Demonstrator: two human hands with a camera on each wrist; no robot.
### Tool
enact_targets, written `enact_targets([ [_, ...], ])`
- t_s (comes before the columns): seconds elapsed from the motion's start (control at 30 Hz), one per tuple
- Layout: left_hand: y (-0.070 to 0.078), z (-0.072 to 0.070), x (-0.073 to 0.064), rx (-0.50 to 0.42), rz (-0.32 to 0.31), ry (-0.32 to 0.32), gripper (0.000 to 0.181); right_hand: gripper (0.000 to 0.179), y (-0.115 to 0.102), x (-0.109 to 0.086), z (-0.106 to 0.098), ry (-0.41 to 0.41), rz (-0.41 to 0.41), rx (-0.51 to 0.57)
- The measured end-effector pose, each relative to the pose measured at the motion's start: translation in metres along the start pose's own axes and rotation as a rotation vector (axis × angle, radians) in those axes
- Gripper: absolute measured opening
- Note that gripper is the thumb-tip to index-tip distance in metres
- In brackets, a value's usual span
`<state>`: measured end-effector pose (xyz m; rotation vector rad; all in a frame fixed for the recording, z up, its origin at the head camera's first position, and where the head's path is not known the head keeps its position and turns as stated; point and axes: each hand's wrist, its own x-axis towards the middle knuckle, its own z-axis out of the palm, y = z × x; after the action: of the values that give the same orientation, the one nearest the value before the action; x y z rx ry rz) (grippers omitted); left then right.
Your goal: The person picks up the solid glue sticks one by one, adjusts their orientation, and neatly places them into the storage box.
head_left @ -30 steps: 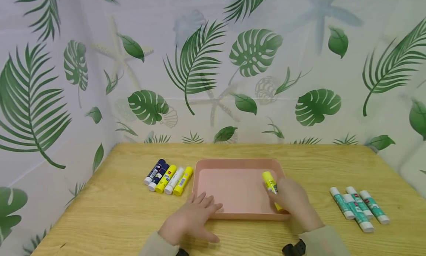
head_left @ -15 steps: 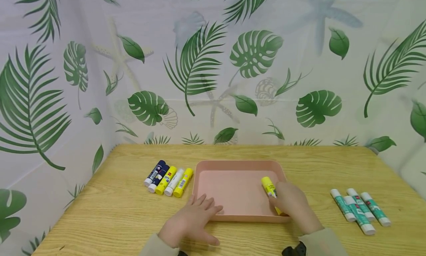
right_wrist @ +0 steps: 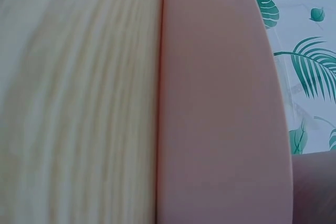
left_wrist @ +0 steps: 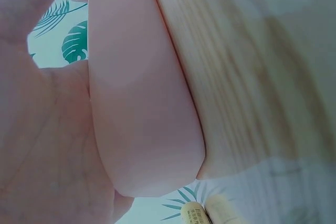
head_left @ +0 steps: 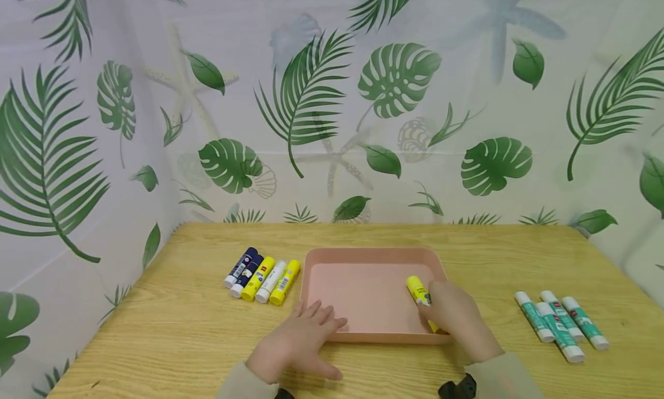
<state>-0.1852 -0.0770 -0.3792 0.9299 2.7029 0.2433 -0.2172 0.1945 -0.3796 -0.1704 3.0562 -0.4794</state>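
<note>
A shallow pink tray sits in the middle of the wooden table. My right hand reaches over its front right corner and grips a yellow glue stick, which lies slantwise low inside the tray; the lower part is covered by my fingers. At the front left corner my left hand rests on the rim with its fingers spread and straight, holding nothing. In the left wrist view, the palm lies against the tray wall. The right wrist view mostly shows the tray's outer wall.
Left of the tray lies a row of glue sticks: two dark blue, two yellow and a white one. Several teal and white glue sticks lie to the right. A leaf-printed cloth hangs behind the table.
My right hand has lowered the yellow glue stick slightly toward the tray floor, its top end shifting a little down and left. My left hand has stayed in place.
</note>
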Motion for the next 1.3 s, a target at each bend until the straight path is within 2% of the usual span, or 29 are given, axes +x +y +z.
enact_targets([
  [0.23,-0.0006,-0.0008,0.0001,-0.003,-0.001,-0.012,0.081,0.022,-0.0007,0.0007,0.0009,0.013,-0.003,-0.003],
  [0.53,0.0004,-0.0025,0.0001,0.000,-0.012,-0.029,0.081,0.028,-0.0041,0.0014,0.0002,0.033,0.019,-0.073],
  [0.7,0.0010,-0.0031,-0.0001,0.009,-0.015,-0.027,0.081,0.025,-0.0039,0.0008,-0.0010,0.061,-0.001,-0.083],
  [0.93,0.0015,-0.0042,-0.0003,-0.005,-0.016,-0.029,0.080,0.023,-0.0031,0.0002,-0.0013,0.096,0.021,-0.073],
  [1.3,0.0010,-0.0042,0.0002,-0.003,-0.008,-0.021,0.080,0.019,-0.0036,0.0009,-0.0042,0.094,0.038,-0.101],
])
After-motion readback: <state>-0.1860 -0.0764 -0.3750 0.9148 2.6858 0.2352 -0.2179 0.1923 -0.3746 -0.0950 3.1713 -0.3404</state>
